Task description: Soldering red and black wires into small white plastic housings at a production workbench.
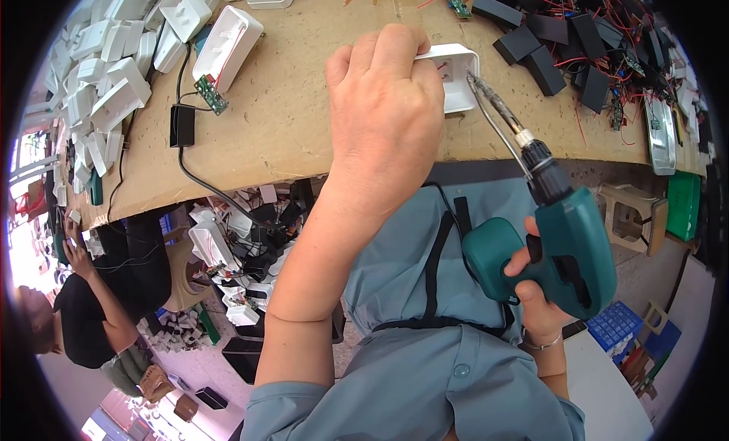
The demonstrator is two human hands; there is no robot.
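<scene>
My left hand (387,99) is closed around a white plastic housing (459,101) near the table's front edge; its open side faces right, and part of it is hidden behind my fingers. In my right hand (535,297) is a green pistol-shaped soldering gun (581,251), with a finger by its trigger. Its dark tip and a thin metal feed tube point up and left, reaching the open side of the housing. Whether the tip touches anything inside cannot be made out.
White housings (114,69) are heaped at the left. Another white housing (228,50) has a green circuit board (210,94) wired to it. Black cases (543,69) with red wires pile up at the right, by a metal tray (661,133). Another person (99,304) sits at the left.
</scene>
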